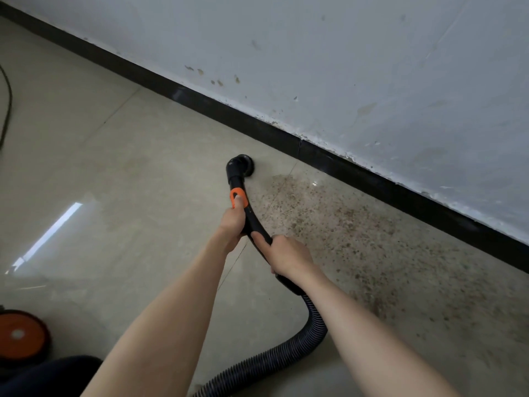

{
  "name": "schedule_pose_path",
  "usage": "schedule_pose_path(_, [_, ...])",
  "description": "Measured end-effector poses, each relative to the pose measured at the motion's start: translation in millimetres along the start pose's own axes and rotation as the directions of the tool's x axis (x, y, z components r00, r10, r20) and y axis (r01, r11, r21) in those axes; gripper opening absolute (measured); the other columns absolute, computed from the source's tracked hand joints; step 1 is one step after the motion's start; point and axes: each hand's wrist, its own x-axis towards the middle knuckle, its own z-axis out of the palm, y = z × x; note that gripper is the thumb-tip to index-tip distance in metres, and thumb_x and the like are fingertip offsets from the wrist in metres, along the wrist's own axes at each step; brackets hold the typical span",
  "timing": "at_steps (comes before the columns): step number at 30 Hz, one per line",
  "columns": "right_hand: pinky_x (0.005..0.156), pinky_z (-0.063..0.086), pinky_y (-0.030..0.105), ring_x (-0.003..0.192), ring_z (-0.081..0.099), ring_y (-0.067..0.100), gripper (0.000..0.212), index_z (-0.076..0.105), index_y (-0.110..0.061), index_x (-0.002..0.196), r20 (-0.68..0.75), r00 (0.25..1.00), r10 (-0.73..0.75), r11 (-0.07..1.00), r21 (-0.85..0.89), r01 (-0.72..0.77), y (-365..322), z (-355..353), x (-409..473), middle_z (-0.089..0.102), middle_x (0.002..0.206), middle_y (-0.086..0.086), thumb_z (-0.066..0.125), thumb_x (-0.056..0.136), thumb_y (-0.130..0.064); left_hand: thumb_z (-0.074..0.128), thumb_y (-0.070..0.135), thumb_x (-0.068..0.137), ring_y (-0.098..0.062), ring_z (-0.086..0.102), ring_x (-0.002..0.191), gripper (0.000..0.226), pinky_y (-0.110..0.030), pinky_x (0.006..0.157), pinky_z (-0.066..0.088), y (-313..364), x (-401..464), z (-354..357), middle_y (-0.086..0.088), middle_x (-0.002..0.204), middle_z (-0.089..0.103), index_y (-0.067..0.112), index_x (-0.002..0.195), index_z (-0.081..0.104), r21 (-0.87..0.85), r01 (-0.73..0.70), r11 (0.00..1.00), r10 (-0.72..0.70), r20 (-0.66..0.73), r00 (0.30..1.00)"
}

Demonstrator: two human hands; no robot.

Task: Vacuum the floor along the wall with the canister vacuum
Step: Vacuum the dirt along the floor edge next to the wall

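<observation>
The vacuum's round black brush nozzle [240, 167] sits on the beige floor tile, close to the black baseboard [286, 136]. A curved black handle tube with an orange slider [239, 197] runs back from it. My left hand [233, 222] grips the tube just behind the orange part. My right hand [286, 255] grips the tube lower down, where it joins the ribbed black hose [309, 333]. Brown grit [352, 233] lies scattered on the floor to the right of the nozzle, along the wall.
The canister's orange wheel [21, 335] shows at the lower left, above a dark shape in the corner. A thin black cord [8, 104] runs along the left edge. The stained white wall [372, 67] rises above the baseboard.
</observation>
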Motion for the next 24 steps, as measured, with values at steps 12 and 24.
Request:
schedule_pose_path(12, [0.077, 0.055, 0.041, 0.079, 0.067, 0.031, 0.07, 0.06, -0.012, 0.093, 0.149, 0.987, -0.061, 0.995, -0.074, 0.073, -2, 19, -51, 0.07, 0.084, 0.011, 0.025, 0.092, -0.072, 0.031, 0.045, 0.101, -0.025, 0.054, 0.088, 0.054, -0.039, 0.077, 0.045, -53, -50, -28, -0.008, 0.092, 0.053, -0.001, 0.126, 0.043, -0.148, 0.079, 0.986, -0.093, -0.093, 0.991])
schedule_pose_path(24, [0.08, 0.054, 0.036, 0.076, 0.069, 0.026, 0.07, 0.061, -0.015, 0.089, 0.033, 0.994, 0.104, 0.994, 0.028, -0.105, 32, -8, -54, 0.073, 0.074, 0.006, 0.021, 0.092, -0.073, 0.028, 0.042, 0.101, -0.029, 0.054, 0.097, 0.053, -0.042, 0.087, 0.049, -24, -49, 32, -0.015, 0.107, 0.053, 0.0, 0.129, 0.043, 0.062, 0.019, 0.998, -0.023, 0.062, 0.998])
